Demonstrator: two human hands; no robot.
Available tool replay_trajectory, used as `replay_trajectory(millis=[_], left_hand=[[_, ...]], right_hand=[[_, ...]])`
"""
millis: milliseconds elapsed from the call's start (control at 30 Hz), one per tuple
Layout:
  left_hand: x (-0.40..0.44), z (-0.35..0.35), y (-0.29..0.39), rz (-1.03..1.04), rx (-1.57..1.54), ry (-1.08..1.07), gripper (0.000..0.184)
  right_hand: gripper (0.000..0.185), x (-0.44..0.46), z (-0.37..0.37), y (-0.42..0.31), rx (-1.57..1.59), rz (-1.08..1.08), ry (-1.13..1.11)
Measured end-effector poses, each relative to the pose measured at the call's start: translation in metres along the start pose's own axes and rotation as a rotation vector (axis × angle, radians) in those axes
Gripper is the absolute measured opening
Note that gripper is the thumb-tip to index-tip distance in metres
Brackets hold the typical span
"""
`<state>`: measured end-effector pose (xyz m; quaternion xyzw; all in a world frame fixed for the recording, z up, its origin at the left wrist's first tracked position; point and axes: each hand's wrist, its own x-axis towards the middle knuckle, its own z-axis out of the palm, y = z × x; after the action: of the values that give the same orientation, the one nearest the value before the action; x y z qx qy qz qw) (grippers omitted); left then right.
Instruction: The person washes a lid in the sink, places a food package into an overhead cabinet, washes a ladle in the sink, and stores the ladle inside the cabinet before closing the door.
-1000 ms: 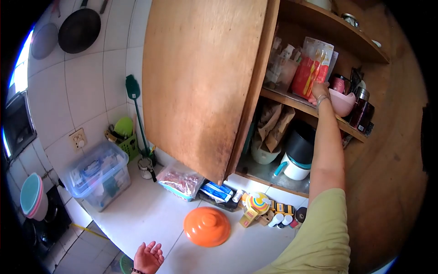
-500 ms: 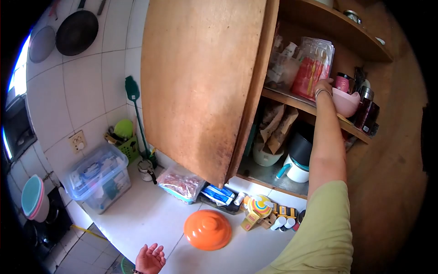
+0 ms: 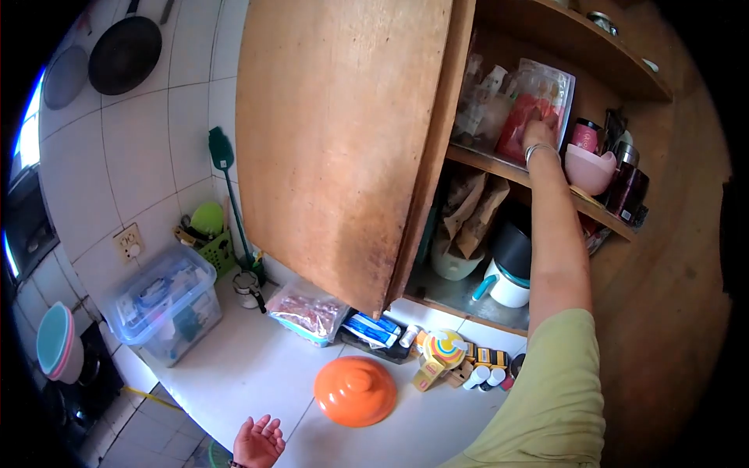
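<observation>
Reach step, seemingly: right hand (image 3: 540, 132) at red pack (image 3: 512, 134), grip can't tell. Left hand (image 3: 259, 443) loosely curled, unloaded. Next move calls for clearing pink bowl (image 3: 591, 169), right of right fingers.

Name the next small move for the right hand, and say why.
Probably the right hand should secure a firm hold on the red packet before shifting it: it is at the packet's front, but whether it actually grips can't be told, and the pink bowl stands close by on the same shelf.
</observation>
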<state>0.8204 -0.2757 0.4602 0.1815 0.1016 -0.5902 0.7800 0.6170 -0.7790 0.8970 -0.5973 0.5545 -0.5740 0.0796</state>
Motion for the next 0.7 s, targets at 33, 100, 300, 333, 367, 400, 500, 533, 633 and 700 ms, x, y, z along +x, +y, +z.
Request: replay_trajectory(millis=[33,100,300,333,367,400,500,533,633,700], left_hand=[[-0.002,0.006,0.0,0.024,0.004,0.112,0.034],[-0.005,0.008,0.002,0.048,0.008,0.226,0.035],[-0.004,0.002,0.003,0.037,-0.018,0.213,0.035],[-0.004,0.003,0.003,0.034,-0.012,0.223,0.036],[-0.004,0.004,0.002,0.032,-0.004,0.234,0.036],[-0.003,0.007,0.002,0.03,-0.003,0.236,0.036],[-0.002,0.012,0.0,0.052,-0.013,0.297,0.036],[-0.001,0.012,0.0,0.051,-0.009,0.286,0.036],[0.001,0.006,0.0,0.048,0.001,0.267,0.037],[0.001,0.004,0.0,0.045,0.01,0.267,0.037]], right_hand=[[0.058,0.014,0.006,0.008,-0.103,0.03,0.03],[0.061,0.025,0.008,0.021,-0.048,0.015,0.1],[0.046,0.017,0.005,0.014,-0.581,-0.202,0.115],[0.046,0.014,0.006,0.013,-0.587,-0.199,0.115],[0.048,0.01,0.009,0.012,-0.765,-0.362,0.11],[0.051,0.007,0.01,0.011,-0.939,-0.529,0.102],[0.056,0.008,0.013,0.011,-0.96,-0.555,0.016],[0.059,0.007,0.014,0.011,-0.969,-0.569,-0.026],[0.059,0.001,0.016,0.015,-0.837,-0.474,-0.088],[0.061,0.024,0.021,0.02,-0.64,-0.294,-0.136]])
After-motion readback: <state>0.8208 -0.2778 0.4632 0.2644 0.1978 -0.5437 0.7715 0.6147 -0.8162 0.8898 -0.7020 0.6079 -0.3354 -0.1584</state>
